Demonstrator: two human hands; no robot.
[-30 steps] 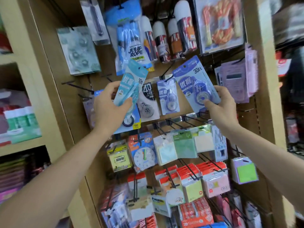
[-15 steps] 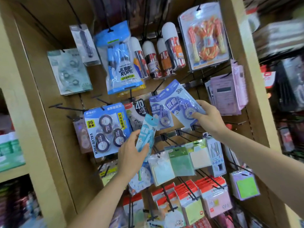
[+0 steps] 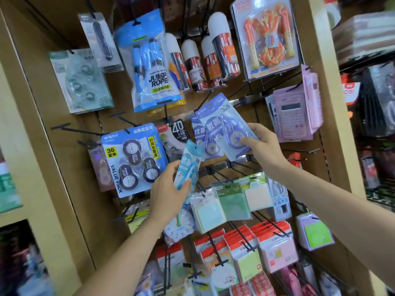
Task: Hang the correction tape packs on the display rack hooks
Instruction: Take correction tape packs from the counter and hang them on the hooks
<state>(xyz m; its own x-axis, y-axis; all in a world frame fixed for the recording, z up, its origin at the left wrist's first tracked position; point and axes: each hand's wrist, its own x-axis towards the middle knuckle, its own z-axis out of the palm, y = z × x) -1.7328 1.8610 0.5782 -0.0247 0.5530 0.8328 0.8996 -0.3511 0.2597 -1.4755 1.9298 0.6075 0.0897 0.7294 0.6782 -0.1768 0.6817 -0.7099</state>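
Two bare hands are raised in front of the display rack [image 3: 64, 159], a brown panel of black hooks, both near its middle. The left grip [image 3: 168, 191] is closed round the lower end of a light-blue correction tape pack [image 3: 189, 165], thumb across the front and fingers behind. This pack is tilted with its top towards the upper right and hangs on no hook, held in front of the rack just right of a blue value pack [image 3: 132, 159]. The right grip [image 3: 265, 144] pinches the lower right corner of a purple correction tape pack [image 3: 224, 127] marked 30m, which leans to the left. Its hanging hole lies right by a black hook [image 3: 204, 101], but whether the hook passes through it cannot be told. This pack overlaps a matching purple pack [image 3: 197, 133] hanging behind it. The two held packs are near each other, the purple one higher and to the right. A blue jump rope bag [image 3: 149, 67] hangs towards the top edge of the rack, and pastel sticky note packs [image 3: 230, 201] hang below the hands.
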